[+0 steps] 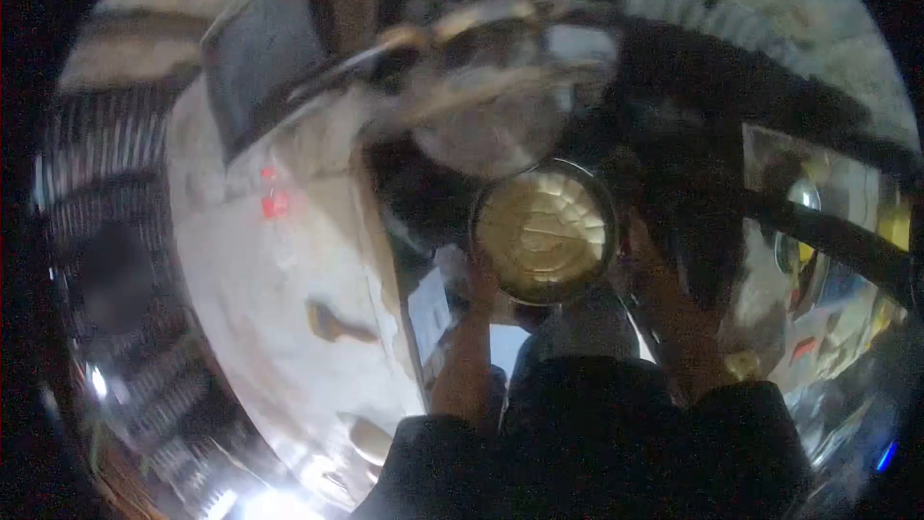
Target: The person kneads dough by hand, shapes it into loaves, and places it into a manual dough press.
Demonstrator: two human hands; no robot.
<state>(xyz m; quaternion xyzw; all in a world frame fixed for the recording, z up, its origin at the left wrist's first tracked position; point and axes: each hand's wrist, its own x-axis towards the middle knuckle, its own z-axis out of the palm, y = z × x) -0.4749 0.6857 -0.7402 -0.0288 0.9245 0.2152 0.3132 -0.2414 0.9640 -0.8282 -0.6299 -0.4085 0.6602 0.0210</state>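
Near the middle of the head view is a round metal-rimmed pan or bowl (pixel 544 231) with a yellowish, scored-looking surface inside. My left hand (pixel 478 294) is at its lower left edge, fingers against the rim. On the right side my right hand (pixel 659 279) reaches up along the rim, partly in shadow. The two hands hold the round container between them. Blur hides the exact finger positions. Dark sleeves cover both forearms.
A pale counter or panel (pixel 279 260) with a small red light or mark (pixel 274 202) stretches along the left. Ahead is a blurred round, greyish object (pixel 491 130). White papers (pixel 430 308) lie left of my left hand. Yellow and red items stand at the right.
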